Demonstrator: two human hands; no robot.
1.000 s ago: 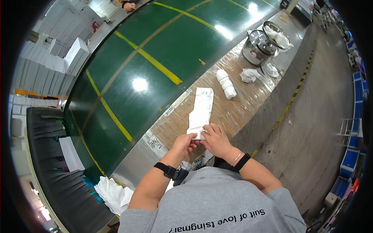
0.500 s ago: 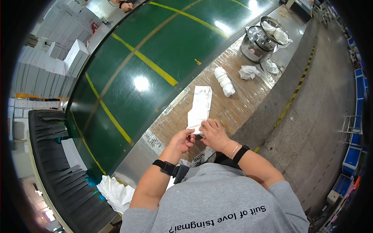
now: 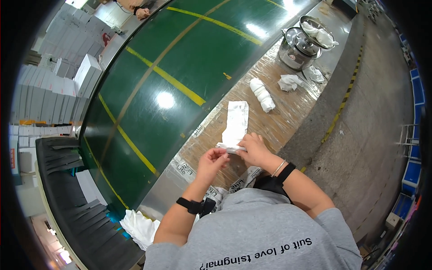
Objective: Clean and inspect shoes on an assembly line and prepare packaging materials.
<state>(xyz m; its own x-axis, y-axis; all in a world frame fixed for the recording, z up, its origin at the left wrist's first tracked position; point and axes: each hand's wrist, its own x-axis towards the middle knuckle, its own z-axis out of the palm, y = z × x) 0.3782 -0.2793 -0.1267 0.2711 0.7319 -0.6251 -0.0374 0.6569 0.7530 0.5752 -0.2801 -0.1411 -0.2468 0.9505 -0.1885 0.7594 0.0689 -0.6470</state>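
As we read it, grip: left hand (image 3: 211,160) and right hand (image 3: 253,150) pinch white cloth (image 3: 236,123) by its near end.
Placement: cloth's far end rests flat on wrapped bench (image 3: 279,117), so we judge it stays straight.

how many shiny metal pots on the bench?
2: one lidded shiny metal pot at the far end of the wrapped workbench, one open shiny metal pot holding white cloth just beyond it. Others may be out of view.

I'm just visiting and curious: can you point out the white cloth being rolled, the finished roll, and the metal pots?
white cloth strip (image 3: 236,121), head view, middle of its flat part.
rolled white cloth (image 3: 262,94), head view, middle of the roll.
metal pots (image 3: 298,47), head view, lid of the nearer pot.
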